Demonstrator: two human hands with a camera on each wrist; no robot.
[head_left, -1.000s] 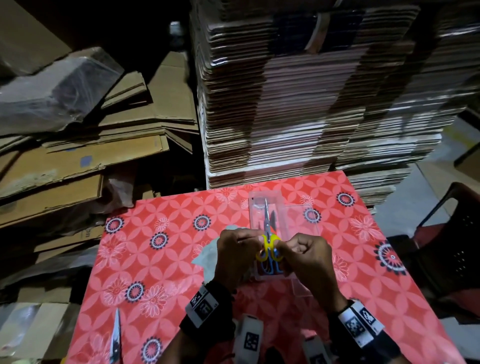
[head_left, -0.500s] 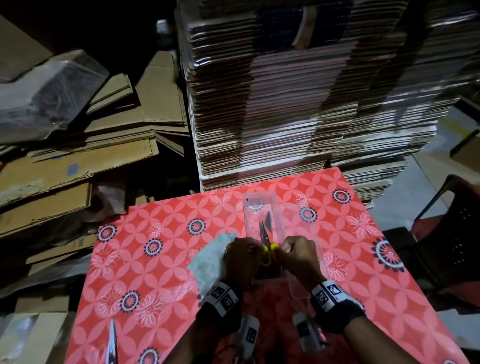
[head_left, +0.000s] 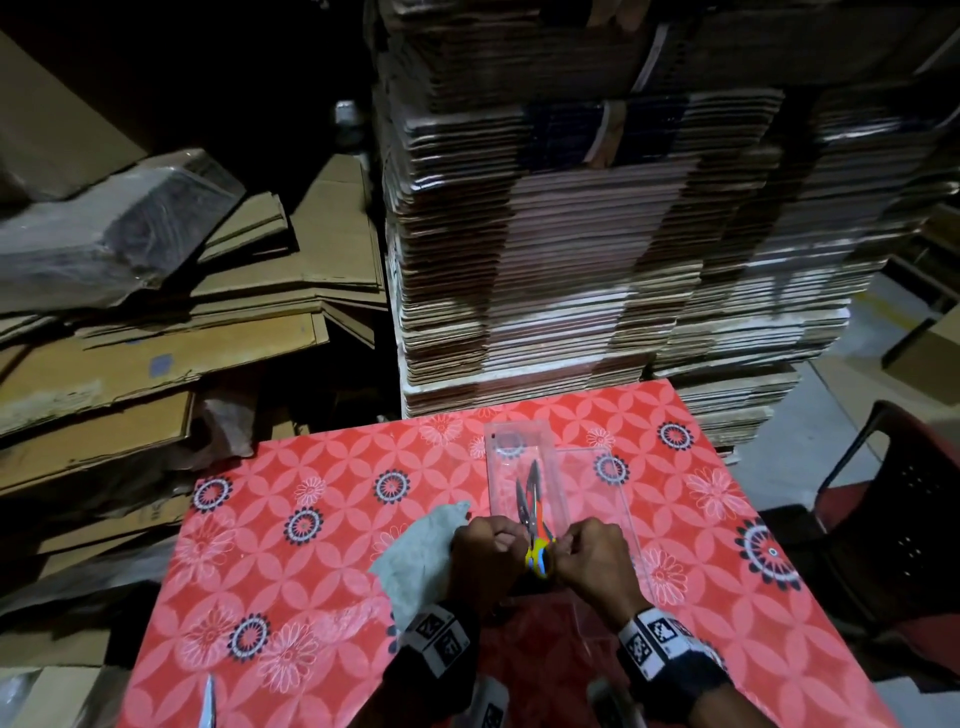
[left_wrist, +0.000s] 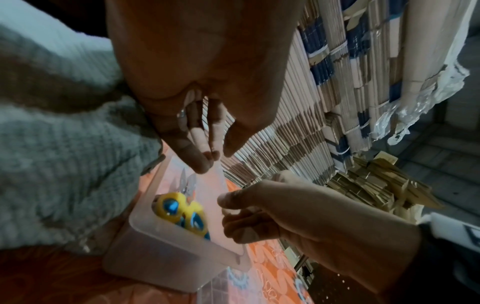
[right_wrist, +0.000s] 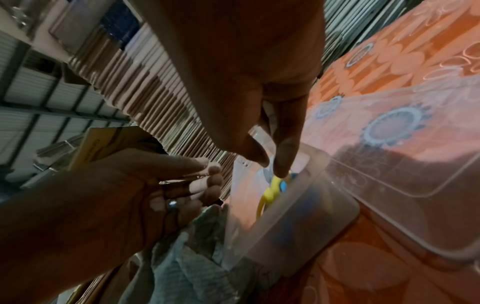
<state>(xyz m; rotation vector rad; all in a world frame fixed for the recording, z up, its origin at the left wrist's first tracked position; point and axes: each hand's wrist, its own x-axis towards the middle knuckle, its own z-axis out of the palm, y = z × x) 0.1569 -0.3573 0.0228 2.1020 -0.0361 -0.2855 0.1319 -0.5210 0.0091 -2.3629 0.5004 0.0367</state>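
Scissors (head_left: 531, 512) with yellow and blue handles (left_wrist: 182, 211) lie in a narrow clear plastic box (head_left: 511, 441) on the red flowered tablecloth (head_left: 322, 571), blades slightly parted and pointing away from me. My right hand (head_left: 592, 558) is at the box's near right. Its forefinger tip (right_wrist: 281, 170) touches the yellow handle (right_wrist: 271, 185), with the thumb just apart from it. My left hand (head_left: 485, 551) hovers over the near left of the box. Its fingers (left_wrist: 205, 158) lie loosely together above the blades and hold nothing.
The clear lid (head_left: 597, 483) lies right of the box. A grey cloth (head_left: 415, 556) sits under my left wrist. A metal blade (head_left: 208, 701) lies at the table's near left. Tall stacks of flat cardboard (head_left: 597, 260) rise behind the table, and a dark chair (head_left: 904, 499) stands right.
Both hands lowered the scissors from above the box down into it. The fingers have loosened from the handles, and the blades have parted a little.
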